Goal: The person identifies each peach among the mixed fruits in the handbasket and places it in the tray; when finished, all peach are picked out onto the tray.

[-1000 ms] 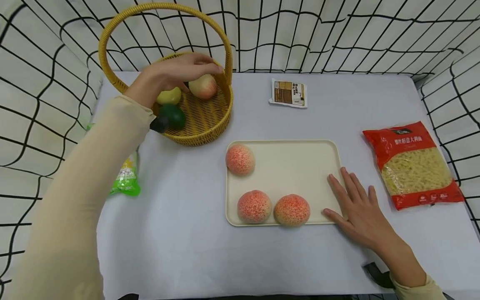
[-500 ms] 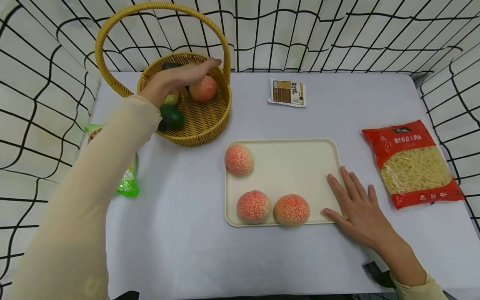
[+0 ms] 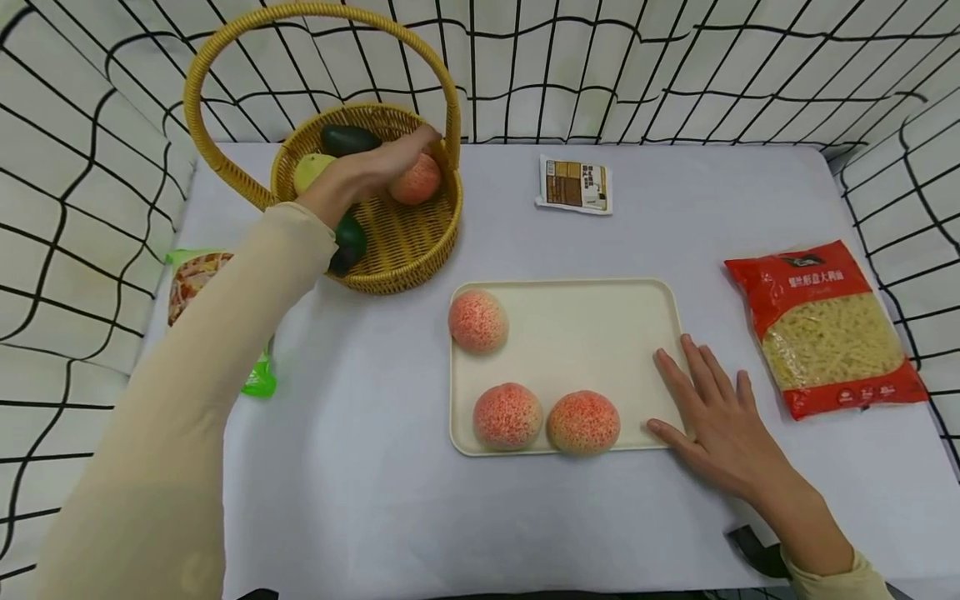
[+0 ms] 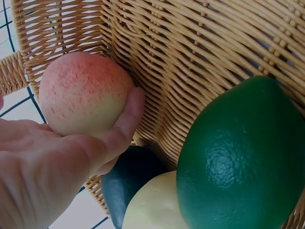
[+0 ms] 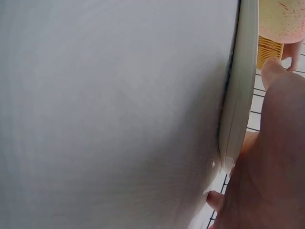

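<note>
My left hand (image 3: 375, 171) reaches into a yellow wicker basket (image 3: 427, 262) at the back left and holds a peach (image 3: 417, 180). In the left wrist view, the thumb curls along one side of the peach (image 4: 86, 93); the other fingers are mostly hidden. A glossy green fruit (image 4: 243, 157), a pale yellow one (image 4: 157, 205) and a dark one (image 4: 131, 179) lie beside it in the basket. My right hand (image 3: 716, 429) rests with spread, straight fingers at the right end of a cream tray (image 3: 585, 325). On the tray sit three peaches (image 3: 583, 422).
A red pasta bag (image 3: 832, 333) lies at the right, and a small brown-and-white packet (image 3: 576, 185) at the back. Partly behind my left sleeve is a green snack bag (image 3: 197, 279). The tall basket handle (image 3: 322, 10) arches over the basket. Black wire mesh (image 3: 570, 100) surrounds the table.
My left hand has shifted slightly right and towards me within the basket, and the held peach has lowered and turned its redder side up. The right hand has stayed still.
</note>
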The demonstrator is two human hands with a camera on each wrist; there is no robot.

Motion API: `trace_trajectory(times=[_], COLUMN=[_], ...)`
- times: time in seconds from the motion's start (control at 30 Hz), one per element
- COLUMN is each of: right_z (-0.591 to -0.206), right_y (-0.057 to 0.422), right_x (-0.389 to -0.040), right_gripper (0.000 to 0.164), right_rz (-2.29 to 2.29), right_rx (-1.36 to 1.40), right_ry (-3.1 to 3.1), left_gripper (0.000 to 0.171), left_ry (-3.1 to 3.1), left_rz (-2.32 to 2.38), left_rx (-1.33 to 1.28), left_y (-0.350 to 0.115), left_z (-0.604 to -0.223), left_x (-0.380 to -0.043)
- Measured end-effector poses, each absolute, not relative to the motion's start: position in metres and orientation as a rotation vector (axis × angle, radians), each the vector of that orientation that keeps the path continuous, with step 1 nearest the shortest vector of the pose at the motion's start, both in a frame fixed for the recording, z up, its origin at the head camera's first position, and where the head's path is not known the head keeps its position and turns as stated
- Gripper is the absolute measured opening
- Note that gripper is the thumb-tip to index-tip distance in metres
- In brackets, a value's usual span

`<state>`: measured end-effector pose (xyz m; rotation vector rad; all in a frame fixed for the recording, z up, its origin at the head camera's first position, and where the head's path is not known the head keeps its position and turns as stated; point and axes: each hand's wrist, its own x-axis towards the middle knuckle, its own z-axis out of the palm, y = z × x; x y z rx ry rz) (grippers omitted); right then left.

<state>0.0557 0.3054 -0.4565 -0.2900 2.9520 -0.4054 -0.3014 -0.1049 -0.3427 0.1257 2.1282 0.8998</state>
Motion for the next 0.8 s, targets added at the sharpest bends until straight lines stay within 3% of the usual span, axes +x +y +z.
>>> trace_trajectory(times=[0.1,0.23,0.4,0.8], right_z=[-0.456,-0.456,-0.455,-0.455], right_y=[0.304,0.304,0.303,0.303], right_x=[0.056,0.056,0.056,0.056], right_gripper=[0.099,0.099,0.098,0.098], right_rz=[-0.402,-0.395,-0.393,-0.392], right_rx=[-0.295,-0.3,-0.3,-0.289], right_ry=[2.954,2.957,2.953,2.947], left_gripper=[0.076,0.094,0.101,0.08], left_ry=[2.157,2.237,2.345,2.411], left_rz=[0.871,0.821,0.798,0.908], left_rx=[0.091,0.112,0.197,0.321], left_y=[-0.106,-0.11,-0.116,-0.115], left_z=[-0.343,-0.344,-0.343,-0.317], left_x=[-0.3,-0.297,-0.293,-0.271])
